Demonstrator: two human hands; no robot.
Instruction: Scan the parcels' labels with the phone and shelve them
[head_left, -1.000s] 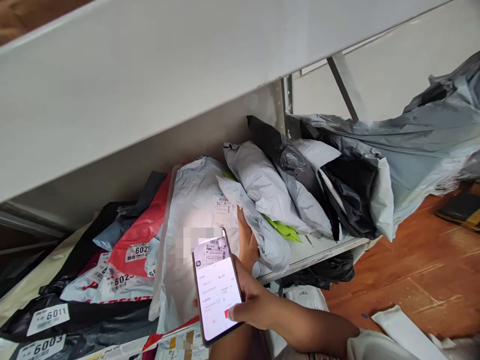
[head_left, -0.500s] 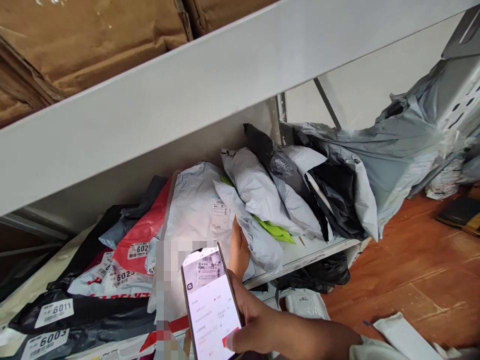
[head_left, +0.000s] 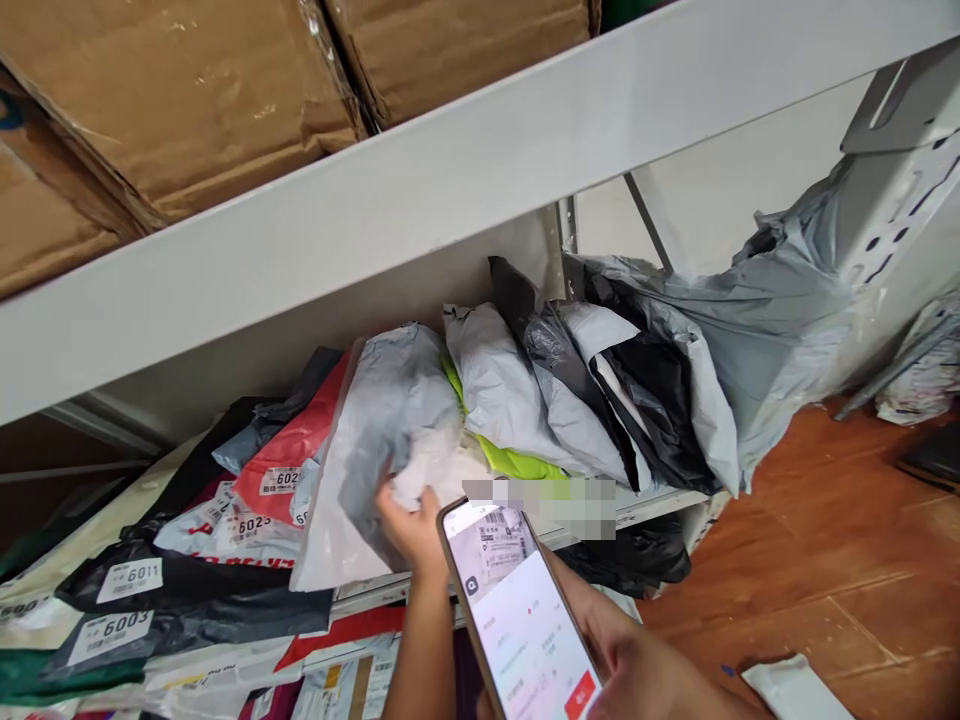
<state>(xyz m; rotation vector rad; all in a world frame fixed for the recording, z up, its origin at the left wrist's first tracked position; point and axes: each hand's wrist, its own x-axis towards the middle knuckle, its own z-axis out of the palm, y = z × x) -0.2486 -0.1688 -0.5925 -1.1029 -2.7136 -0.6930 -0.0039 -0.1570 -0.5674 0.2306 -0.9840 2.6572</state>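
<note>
My right hand (head_left: 600,625) is wrapped round a smartphone (head_left: 517,610). The lit phone screen shows a picture of a label at the top and a red button low down. To the left of the phone, my left hand (head_left: 411,520) is closed with thumb and fingers on a small white plastic mailing bag (head_left: 435,465), partly blurred. Behind that bag leans a large grey-white mailing bag (head_left: 360,440). A lime-green bag (head_left: 517,460) and a white mailing bag (head_left: 499,380) stand just to its right on the shelf.
Labelled parcels, among them a red bag (head_left: 289,450) and a dark bag (head_left: 187,580), lie at left. Cardboard boxes (head_left: 225,90) sit above the white shelf beam (head_left: 375,200). Black and grey bags (head_left: 667,380) stand at right. A white packet (head_left: 799,690) lies on the wooden floor (head_left: 787,560).
My left hand has moved left with the small white bag, whose barcode label no longer shows. The phone has shifted right in view. The large grey-white bag is now more exposed.
</note>
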